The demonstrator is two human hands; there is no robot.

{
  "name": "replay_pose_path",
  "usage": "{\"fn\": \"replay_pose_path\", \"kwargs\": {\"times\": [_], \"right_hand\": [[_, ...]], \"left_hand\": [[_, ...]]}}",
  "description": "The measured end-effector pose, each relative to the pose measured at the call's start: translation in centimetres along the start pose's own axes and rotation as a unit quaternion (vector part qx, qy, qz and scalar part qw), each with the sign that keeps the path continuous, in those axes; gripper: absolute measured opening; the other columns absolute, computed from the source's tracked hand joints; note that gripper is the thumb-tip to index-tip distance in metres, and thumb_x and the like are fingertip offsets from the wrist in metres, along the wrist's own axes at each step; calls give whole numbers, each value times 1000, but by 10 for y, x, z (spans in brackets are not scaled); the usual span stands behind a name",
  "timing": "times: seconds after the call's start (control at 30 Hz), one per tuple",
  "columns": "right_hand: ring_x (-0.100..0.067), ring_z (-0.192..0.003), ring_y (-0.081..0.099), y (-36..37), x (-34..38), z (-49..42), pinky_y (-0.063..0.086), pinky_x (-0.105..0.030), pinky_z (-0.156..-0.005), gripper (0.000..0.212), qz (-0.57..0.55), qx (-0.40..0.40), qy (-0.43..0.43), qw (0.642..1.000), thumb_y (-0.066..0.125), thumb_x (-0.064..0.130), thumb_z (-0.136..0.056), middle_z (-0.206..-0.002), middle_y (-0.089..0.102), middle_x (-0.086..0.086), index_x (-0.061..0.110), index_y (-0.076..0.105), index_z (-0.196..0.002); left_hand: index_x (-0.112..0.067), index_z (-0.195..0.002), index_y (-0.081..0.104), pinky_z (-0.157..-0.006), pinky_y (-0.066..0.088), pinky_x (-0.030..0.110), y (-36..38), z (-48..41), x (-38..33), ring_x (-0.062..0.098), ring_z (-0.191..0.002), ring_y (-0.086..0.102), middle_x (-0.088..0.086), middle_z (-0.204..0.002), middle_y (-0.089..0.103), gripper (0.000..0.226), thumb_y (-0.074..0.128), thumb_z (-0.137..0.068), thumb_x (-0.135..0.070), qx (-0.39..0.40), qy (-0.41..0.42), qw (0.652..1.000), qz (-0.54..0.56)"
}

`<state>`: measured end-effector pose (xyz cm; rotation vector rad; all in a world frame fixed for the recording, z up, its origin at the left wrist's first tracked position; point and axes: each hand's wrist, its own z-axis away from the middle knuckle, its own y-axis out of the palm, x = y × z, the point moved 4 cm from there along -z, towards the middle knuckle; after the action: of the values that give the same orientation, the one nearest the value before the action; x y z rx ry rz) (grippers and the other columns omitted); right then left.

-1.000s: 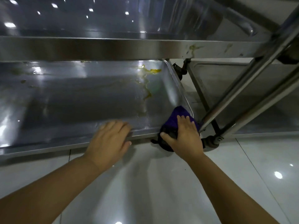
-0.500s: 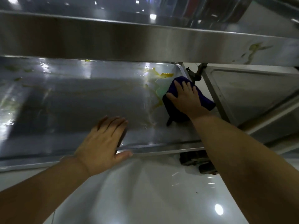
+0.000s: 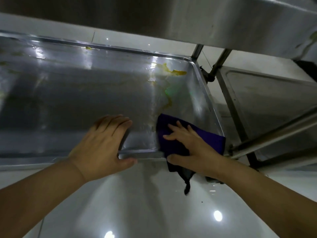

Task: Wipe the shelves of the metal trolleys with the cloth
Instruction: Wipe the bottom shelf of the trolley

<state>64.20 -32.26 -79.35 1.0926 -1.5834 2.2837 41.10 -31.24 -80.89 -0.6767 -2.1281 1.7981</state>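
The bottom shelf [image 3: 77, 100] of a metal trolley lies below me, wet and shiny, with yellow smears [image 3: 169, 93] near its far right corner. A dark purple cloth [image 3: 211, 138] covers the shelf's near right corner and hangs over the front rim. My right hand [image 3: 190, 148] presses flat on the cloth with fingers spread and the thumb below the rim. My left hand [image 3: 103, 145] rests on the front rim, fingers straight on the shelf and thumb under the edge.
The upper shelf's steel edge [image 3: 188, 19] overhangs close above. A second trolley's low shelf [image 3: 267, 100] stands to the right, with slanted tubular legs [image 3: 274, 134] between. A black caster [image 3: 214, 180] sits under the near right corner. White glossy tiled floor [image 3: 137, 203] lies in front.
My right hand dragged the cloth from the far right part of the shelf back to the near right corner. The left hand stayed on the front rim.
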Motion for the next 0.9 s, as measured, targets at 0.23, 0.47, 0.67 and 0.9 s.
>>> {"fn": "replay_pose_path", "kwargs": {"times": [0.23,0.47,0.67,0.9], "right_hand": [[-20,-144,18,-28,-29,-83,14,-35,-117,59,93,-144,74,982,55,35,-94,-155,28,3,30,31,-147],[-19,-141,24,-70,-41,-164,14,-30,-114,50,187,-121,39,974,45,34,-100,-154,29,0,25,35,-147],[-15,-147,9,-31,-26,-129,-1,-29,-117,50,202,-92,-21,975,44,34,-100,-157,26,2,29,31,-148],[4,-144,-4,26,14,-38,-13,-16,-113,50,111,70,-149,980,31,46,-90,-151,18,20,40,30,-140]], "left_hand": [[-7,-128,52,-103,25,33,0,1,3,24,-122,41,8,-127,54,91,52,-61,-70,4,-25,999,20],[-11,-128,48,-103,28,36,-1,0,6,25,-126,41,6,-128,51,90,53,-61,-71,1,-28,999,34],[-9,-120,56,-102,26,35,-3,2,3,25,-124,41,7,-125,55,85,51,-62,-71,4,-27,999,27],[-10,-123,52,-102,26,32,1,2,5,26,-126,45,5,-124,54,91,50,-58,-74,20,-44,998,38]]}}
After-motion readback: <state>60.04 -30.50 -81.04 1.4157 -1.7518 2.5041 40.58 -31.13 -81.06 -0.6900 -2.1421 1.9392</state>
